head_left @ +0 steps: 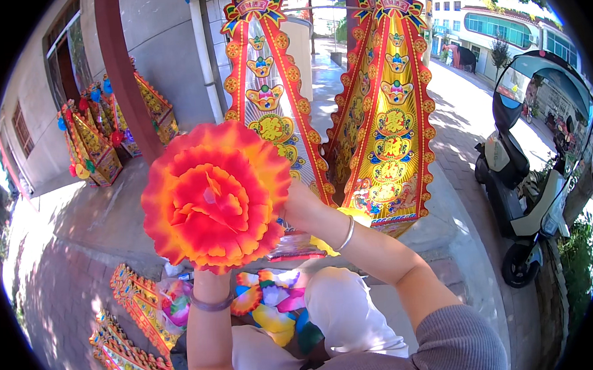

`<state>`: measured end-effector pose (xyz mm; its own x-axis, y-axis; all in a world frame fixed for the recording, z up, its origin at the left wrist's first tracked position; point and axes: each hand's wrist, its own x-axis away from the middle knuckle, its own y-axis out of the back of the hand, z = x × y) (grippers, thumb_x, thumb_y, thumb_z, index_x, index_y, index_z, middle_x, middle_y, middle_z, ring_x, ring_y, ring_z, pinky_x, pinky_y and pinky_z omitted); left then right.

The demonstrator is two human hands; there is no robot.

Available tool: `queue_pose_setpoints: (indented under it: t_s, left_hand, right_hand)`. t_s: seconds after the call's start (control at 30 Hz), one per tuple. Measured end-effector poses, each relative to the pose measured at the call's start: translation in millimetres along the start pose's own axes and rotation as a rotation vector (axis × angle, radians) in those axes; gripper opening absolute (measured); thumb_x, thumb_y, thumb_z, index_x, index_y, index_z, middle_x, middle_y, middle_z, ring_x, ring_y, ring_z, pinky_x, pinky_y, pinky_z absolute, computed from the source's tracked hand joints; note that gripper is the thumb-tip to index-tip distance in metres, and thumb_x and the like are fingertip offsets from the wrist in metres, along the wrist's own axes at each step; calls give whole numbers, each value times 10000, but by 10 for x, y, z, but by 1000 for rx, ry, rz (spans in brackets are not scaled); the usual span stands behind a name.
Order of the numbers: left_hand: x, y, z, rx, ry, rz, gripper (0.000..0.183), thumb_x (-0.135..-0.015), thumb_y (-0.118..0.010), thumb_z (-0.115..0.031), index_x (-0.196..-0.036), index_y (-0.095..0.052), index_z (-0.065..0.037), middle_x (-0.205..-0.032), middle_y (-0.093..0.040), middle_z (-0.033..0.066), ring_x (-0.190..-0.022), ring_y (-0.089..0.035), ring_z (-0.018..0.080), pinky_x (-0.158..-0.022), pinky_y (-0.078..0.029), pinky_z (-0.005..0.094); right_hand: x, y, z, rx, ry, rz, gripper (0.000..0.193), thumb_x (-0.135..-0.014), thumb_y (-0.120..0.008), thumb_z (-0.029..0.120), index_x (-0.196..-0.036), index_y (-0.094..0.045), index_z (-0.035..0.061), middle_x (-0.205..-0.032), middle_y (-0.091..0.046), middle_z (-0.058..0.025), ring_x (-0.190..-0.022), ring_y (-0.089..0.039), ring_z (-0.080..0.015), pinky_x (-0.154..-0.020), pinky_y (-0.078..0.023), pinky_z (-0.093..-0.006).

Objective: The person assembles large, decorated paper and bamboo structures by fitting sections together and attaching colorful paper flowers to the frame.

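Observation:
A large red-and-orange artificial flower (211, 195) with ruffled petals is held up in front of me, its face toward me. My left forearm (210, 321), with a bracelet at the wrist, rises straight beneath the bloom. That hand is hidden behind the petals, where the flower rests on it. From the right, my right hand (299, 205) reaches to the flower's edge; its fingers disappear behind the petals. A silver bangle (345, 233) circles the right wrist. Below, between my knees, lies a pile of loose colourful petals (272, 298) in yellow, orange, pink, white and green.
Two tall, ornate red-edged paper towers (267, 113) (390, 121) stand ahead. Smaller decorated pieces (91, 144) lean by the wall at left. Patterned panels (139, 304) lie on the ground at lower left. A maroon post (123, 73) rises nearby. An electric scooter (534, 168) is parked at right.

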<state>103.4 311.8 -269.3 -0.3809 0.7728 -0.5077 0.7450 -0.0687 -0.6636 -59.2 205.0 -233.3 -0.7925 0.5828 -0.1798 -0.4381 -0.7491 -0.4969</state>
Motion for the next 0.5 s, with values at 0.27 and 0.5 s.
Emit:
queue_pose_setpoints:
  t_s: [0.27, 0.5]
  left_hand:
    - [-697, -517, 38, -36, -42, 317, 240, -866, -643, -66, -1104, -624, -39, -1224, -527, 56, -1126, -515, 173, -931, -448, 316]
    - [-925, -774, -112, -320, -50, 513, 268, -879, -643, -91, -1143, -613, -49, -1287, -508, 59, -1185, -499, 181, -969, -441, 329]
  right_hand:
    - [-144, -153, 469, -670, 7, 708, 416, -979, -496, 307, -1318, -442, 70, -1336, -496, -113, -1178, -535, -237, -981, -477, -396]
    - [-208, 38, 648, -620, 101, 669, 362, -986, -476, 250, -1297, -438, 70, -1240, -528, -93, -1117, -549, -204, -964, -479, -350]
